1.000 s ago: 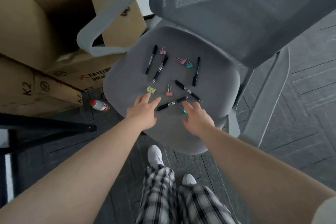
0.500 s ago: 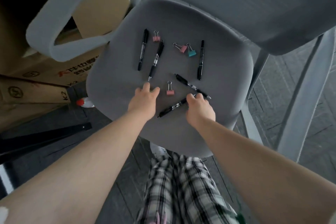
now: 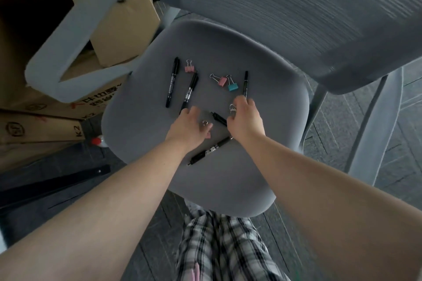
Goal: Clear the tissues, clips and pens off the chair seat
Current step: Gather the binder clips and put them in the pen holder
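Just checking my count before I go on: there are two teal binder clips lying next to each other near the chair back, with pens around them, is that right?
Not quite. The head view shows that pair as one pink binder clip beside one teal binder clip, not two teal ones. They do lie near the chair back, with pens around them.

Both forearms are bare, with no sleeves, watch or rings showing on the left hand (image 3: 189,128) or the right hand (image 3: 245,118). At six o'clock, loose trousers (image 3: 219,246) in a black, white and grey check cover the legs.
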`<state>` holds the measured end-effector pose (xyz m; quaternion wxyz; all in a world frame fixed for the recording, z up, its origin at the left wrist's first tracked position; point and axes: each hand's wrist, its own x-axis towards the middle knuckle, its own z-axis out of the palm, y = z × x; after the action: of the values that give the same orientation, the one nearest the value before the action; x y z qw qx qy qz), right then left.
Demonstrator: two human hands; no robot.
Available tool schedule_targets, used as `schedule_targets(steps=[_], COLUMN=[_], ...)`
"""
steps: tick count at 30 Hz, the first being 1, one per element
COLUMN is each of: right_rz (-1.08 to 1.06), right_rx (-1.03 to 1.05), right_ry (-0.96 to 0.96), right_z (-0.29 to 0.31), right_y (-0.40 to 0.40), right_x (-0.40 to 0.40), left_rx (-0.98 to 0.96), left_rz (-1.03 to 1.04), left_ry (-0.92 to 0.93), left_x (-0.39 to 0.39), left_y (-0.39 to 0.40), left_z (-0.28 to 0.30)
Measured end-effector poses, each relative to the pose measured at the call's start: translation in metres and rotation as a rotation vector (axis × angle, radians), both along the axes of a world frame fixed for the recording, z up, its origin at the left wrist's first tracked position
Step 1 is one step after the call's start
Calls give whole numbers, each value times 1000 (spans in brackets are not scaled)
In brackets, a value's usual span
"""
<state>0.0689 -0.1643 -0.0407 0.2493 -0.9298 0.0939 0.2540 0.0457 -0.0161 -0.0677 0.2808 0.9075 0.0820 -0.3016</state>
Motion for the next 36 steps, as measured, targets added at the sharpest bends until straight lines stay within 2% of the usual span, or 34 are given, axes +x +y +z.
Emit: schedule_targets(steps=[4, 8, 12, 16, 21, 25, 30, 32, 36], right_rz=[34, 66, 114, 139, 183, 230, 165, 158, 103], right_rx=[-17, -34, -3, -27, -113, -190, -219, -200, -124], right_ry=[-51, -117, -172, -154, -138, -102, -3, 20, 35], right_z=[-11, -21, -30, -43, -57, -55, -53, -52, -51], right_y=[4, 3, 2, 4, 4, 6, 9, 10, 12], right_x=[20, 38, 53, 65, 69, 70, 73, 72, 72], left_rx=[70, 99, 117, 143, 219, 314, 310, 308, 205], left_rz=[-64, -123, -158, -138, -123, -158, -192, -160, 77], left_ry=[110, 9, -10, -24, -137, -87, 2, 37, 56], left_x=[-4, -10, -8, -5, -6, -1, 3, 6, 22], left_y=[-5, -6, -6, -10, -18, -25, -22, -19, -13], left_z=[-14, -24, -27, -31, -39, -36, -28, -25, -15])
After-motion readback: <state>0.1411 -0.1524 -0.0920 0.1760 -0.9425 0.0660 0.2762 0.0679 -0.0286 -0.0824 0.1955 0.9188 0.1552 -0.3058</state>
